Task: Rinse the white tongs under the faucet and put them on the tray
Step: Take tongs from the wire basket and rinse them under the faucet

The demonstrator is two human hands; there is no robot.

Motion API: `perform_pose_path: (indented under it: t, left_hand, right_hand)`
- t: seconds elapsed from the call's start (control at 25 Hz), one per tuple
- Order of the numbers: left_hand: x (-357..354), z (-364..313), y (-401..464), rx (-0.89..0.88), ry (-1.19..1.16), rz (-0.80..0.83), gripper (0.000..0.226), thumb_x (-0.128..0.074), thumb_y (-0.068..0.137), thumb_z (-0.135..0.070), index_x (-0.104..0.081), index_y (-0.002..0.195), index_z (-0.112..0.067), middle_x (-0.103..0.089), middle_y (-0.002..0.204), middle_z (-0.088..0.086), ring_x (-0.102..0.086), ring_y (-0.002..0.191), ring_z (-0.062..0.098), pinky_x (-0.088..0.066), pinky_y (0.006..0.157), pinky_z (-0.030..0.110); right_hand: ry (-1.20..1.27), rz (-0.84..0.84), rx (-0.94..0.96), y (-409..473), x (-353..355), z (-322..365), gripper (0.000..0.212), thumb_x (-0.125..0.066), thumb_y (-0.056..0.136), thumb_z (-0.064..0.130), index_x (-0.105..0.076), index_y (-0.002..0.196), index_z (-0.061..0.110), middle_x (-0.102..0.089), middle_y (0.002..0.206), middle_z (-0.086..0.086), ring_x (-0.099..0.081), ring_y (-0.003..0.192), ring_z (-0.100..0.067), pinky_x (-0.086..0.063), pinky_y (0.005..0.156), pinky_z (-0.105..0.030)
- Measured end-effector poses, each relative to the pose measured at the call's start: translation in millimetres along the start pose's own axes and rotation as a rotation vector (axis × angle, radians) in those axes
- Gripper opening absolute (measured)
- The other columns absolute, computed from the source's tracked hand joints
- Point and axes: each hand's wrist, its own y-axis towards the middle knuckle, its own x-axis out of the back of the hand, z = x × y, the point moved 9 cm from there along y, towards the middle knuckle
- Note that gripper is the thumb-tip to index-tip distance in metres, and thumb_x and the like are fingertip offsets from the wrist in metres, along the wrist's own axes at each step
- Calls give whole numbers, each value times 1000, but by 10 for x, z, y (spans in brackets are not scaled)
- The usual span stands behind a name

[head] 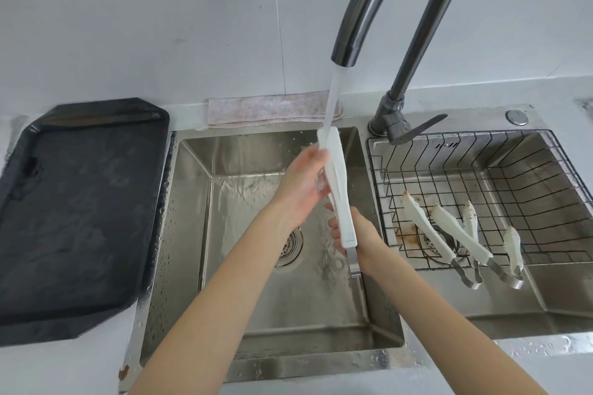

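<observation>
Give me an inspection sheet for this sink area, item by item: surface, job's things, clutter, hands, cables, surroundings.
Surface: left sink basin wet; pale countertop around it.
Job's things: white tongs held upright under the running faucet; black tray left of the sink, nothing on it.
Clutter: soiled tongs in the wire basket in the right basin; folded cloth behind the sink.
Hands: left hand touches the tongs' upper part, exact grip unclear; right hand grips them low, near the metal end.
Cables: nothing seen.
Surroundings: pale wall behind.
</observation>
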Motion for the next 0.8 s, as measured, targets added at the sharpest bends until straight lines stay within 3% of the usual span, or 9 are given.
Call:
perform_pose_path:
  t: [0.16, 0.28, 0.44, 0.56, 0.72, 0.8]
  left_hand:
    - [-81, -105, -21, -46, -20, 108, 21, -44, 91, -3, -56, 91, -20, -57, 87, 2, -55, 77, 15, -48, 66, 25]
    - [-47, -107, -96, -30, -69, 103, 21, -43, 91, -5, -57, 92, -21, -58, 85, 1, -56, 77, 14, -49, 66, 26]
    - [301, -35, -106, 19, -223, -34, 15, -45, 93, -19, -55, 105, -18, -56, 80, -1, -53, 77, 13, -45, 71, 27]
    - [605, -11, -97, 17, -335, -163, 14, -49, 92, -24, -63, 93, -22, -57, 84, -5, -55, 78, 8, -44, 71, 23]
    - [863, -23, -138, 5, -395, -274, 18, -45, 94, -25, -62, 88, -25, -59, 98, -6, -57, 88, 7, -43, 78, 23]
    - [944, -26, -157, 4, -436, -293, 18, -44, 95, -25, -61, 89, -25, -58, 98, -7, -57, 86, 7, -44, 74, 23]
  right_hand:
    - [16, -6, 30, -31, -23, 34, 24, -32, 99, 22, -51, 103, 8, -46, 63, -3, -44, 29, -5, -34, 31, -15]
    - [-39, -56, 94, -122, -8, 167, 28, -31, 99, 19, -56, 87, 13, -52, 64, -2, -50, 50, -12, -42, 41, -20]
    - [20, -46, 226, -153, -44, 345, 22, -36, 93, 3, -51, 78, 11, -57, 76, -5, -53, 67, -14, -45, 62, -24]
    - [-28, -7, 326, -197, -149, 476, 21, -41, 91, -1, -50, 80, 14, -59, 81, -2, -57, 74, -11, -46, 70, -23]
    - [-189, 74, 438, -294, -439, 633, 6, -49, 94, 12, -51, 99, 15, -60, 80, 3, -59, 74, -9, -47, 78, -24]
    - [-243, 80, 488, -306, -547, 742, 14, -49, 95, 22, -50, 107, 14, -61, 81, 4, -59, 75, -8, -48, 79, -24]
